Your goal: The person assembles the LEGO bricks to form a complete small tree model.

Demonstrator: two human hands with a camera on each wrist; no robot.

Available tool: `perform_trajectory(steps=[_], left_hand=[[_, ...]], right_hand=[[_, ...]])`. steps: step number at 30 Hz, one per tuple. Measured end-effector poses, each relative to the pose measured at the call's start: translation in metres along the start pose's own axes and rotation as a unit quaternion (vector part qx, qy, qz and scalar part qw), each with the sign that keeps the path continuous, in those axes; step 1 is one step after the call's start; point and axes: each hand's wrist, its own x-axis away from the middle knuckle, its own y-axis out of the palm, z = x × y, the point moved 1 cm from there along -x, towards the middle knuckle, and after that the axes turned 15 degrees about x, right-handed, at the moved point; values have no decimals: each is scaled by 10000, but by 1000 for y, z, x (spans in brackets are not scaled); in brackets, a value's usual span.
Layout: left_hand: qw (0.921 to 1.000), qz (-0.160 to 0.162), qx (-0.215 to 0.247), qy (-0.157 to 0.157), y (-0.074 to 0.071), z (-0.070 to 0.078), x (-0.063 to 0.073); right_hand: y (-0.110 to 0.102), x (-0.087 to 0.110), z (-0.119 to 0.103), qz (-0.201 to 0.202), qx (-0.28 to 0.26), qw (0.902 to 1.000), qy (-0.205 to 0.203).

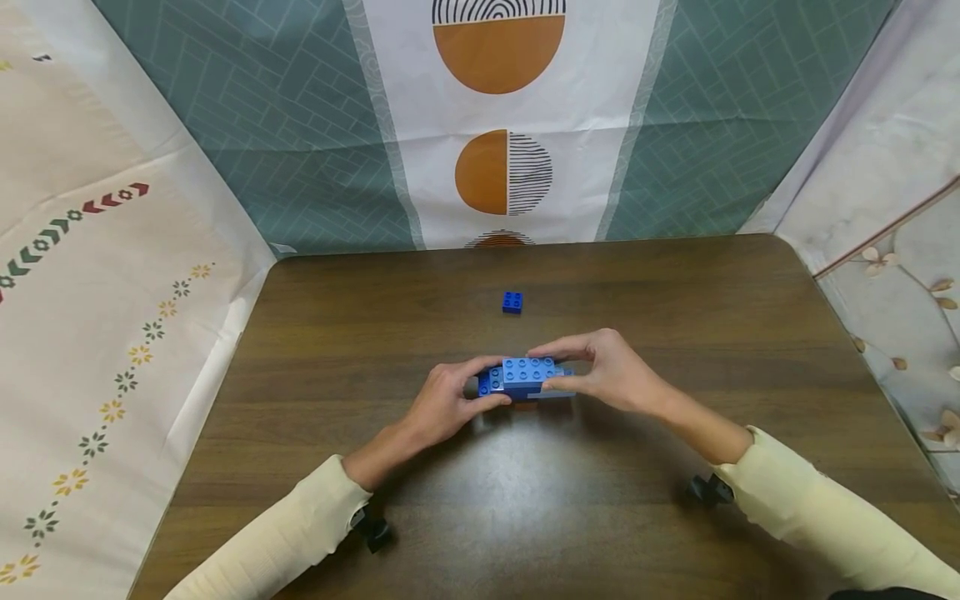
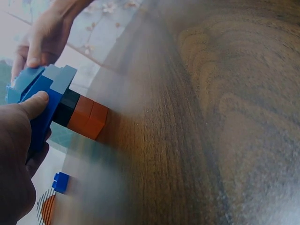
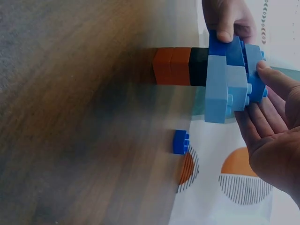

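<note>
A toy brick build stands on the table, with orange bricks (image 2: 87, 117) at its foot and a black brick (image 3: 198, 66) above them. Dark blue bricks (image 2: 44, 110) and pale blue bricks (image 3: 216, 89) spread out wider over the black one. Across the top lies a long light blue brick (image 1: 528, 369). My left hand (image 1: 441, 402) grips the dark blue end, thumb on the near side. My right hand (image 1: 621, 372) pinches the top brick between thumb and fingers. Under that brick a dark line shows in the right wrist view; whether it is fully seated, I cannot tell.
A small dark blue brick (image 1: 512, 302) lies alone behind the build, toward the far edge of the brown wooden table (image 1: 360, 300). Patterned cloths (image 1: 300, 125) hang beyond the table's back and sides.
</note>
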Motion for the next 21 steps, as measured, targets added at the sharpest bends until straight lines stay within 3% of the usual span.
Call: perform_trajectory(steps=[7,21], left_hand=[[10000,11,11,37,0,0,0],[9999,44,-13,92,0,0,0]], right_hand=[[5,4,2,119,15,9999,61],[13,8,7,471,421,9976,-266]])
